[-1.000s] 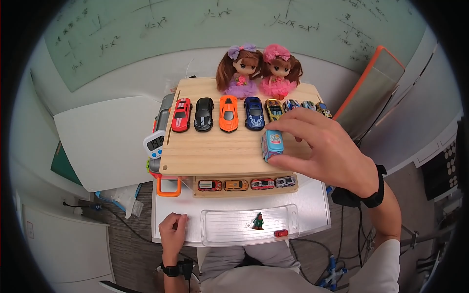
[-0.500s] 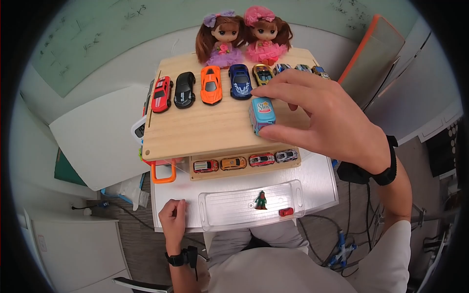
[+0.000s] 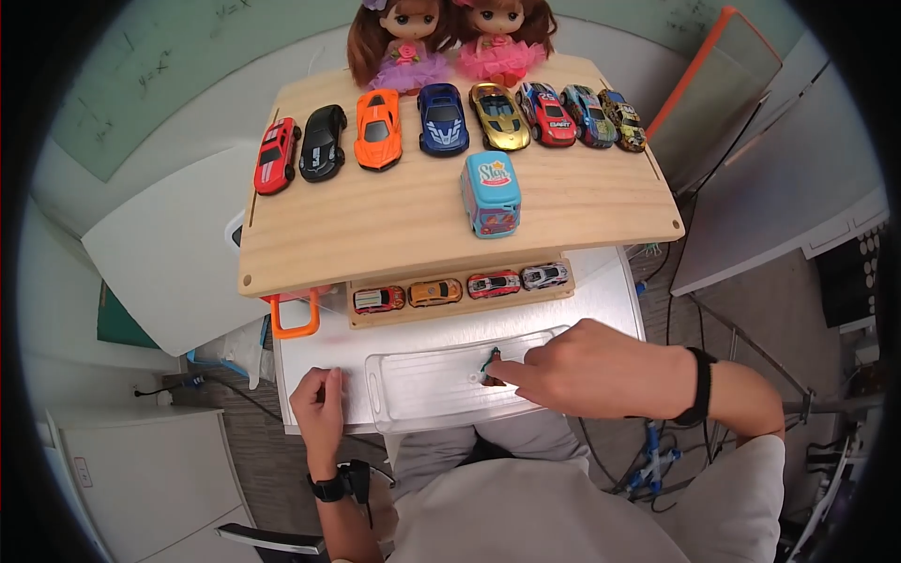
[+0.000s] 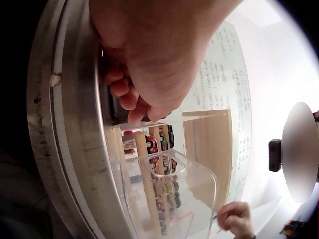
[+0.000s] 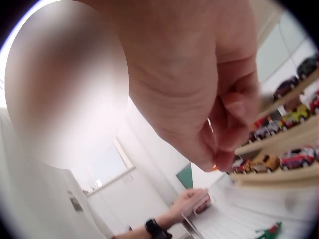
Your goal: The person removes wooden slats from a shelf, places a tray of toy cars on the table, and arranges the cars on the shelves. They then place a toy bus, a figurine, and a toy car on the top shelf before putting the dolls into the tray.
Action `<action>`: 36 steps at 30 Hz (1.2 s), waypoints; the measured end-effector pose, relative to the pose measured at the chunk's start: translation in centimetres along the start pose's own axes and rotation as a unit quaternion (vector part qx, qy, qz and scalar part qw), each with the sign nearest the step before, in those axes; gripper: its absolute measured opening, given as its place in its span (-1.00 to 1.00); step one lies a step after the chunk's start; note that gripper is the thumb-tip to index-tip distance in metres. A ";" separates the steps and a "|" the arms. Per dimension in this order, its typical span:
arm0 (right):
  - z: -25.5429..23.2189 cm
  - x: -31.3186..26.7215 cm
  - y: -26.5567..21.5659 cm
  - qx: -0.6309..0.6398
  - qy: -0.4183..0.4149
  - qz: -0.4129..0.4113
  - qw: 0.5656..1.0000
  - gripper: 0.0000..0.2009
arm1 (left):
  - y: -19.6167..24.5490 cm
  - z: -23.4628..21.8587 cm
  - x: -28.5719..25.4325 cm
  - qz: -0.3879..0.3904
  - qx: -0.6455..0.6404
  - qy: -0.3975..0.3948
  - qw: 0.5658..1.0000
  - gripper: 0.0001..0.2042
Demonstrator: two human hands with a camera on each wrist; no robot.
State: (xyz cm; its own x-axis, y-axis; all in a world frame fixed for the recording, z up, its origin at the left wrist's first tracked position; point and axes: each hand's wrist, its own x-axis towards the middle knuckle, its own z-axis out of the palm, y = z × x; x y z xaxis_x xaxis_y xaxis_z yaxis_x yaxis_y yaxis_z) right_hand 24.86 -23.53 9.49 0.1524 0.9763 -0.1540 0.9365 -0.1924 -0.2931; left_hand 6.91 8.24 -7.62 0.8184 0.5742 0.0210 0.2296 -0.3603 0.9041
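My right hand (image 3: 605, 371) is over the right part of a clear plastic tray (image 3: 413, 399), holding nothing that shows. Its forefinger overlaps a small green toy figure (image 3: 490, 368) in the head view. From the right wrist, its loosely bent fingers (image 5: 227, 154) appear above the green figure (image 5: 271, 230), apart from it. On the wooden top board (image 3: 375, 225) stands a light-blue toy van (image 3: 492, 192), free of any hand. Left of the tray, my left hand (image 3: 319, 408) rests on the table edge, fingers loosely curled.
A row of toy cars, among them an orange one (image 3: 378, 131) and a gold one (image 3: 498, 117), lines the board behind the van. Two dolls (image 3: 405, 70) sit behind them. Several smaller cars (image 3: 435, 292) stand on a lower shelf. An orange handle (image 3: 296, 319) sticks out at the left.
My right hand has let go of the light-blue van on the board and come down over the tray. The small red car there is now hidden. The head view has tilted down; my left hand stays put.
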 end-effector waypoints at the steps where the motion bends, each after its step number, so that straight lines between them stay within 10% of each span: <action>1: 1.6 0.2 0.1 -0.028 -0.048 0.012 0.998 -0.65 | 0.0 0.0 0.0 0.001 -0.001 0.001 1.000 -0.81; 18: 7.4 1.2 1.7 -0.054 -0.013 0.007 0.998 -0.76 | 0.8 0.1 0.1 0.041 0.022 0.019 0.999 -0.81; 36: -7.8 -2.1 -0.7 0.338 0.154 0.046 0.927 -0.77 | 1.0 0.1 0.0 0.045 0.005 0.017 0.999 -0.81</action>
State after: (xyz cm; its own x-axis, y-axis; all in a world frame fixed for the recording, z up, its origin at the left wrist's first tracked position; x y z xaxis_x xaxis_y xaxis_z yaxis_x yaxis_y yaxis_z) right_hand 26.32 -24.63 17.38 0.4016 0.9150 0.0386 0.5197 -0.1930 -0.8323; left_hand 7.20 7.84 -6.80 0.8173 0.5641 0.1177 0.1603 -0.4188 0.8938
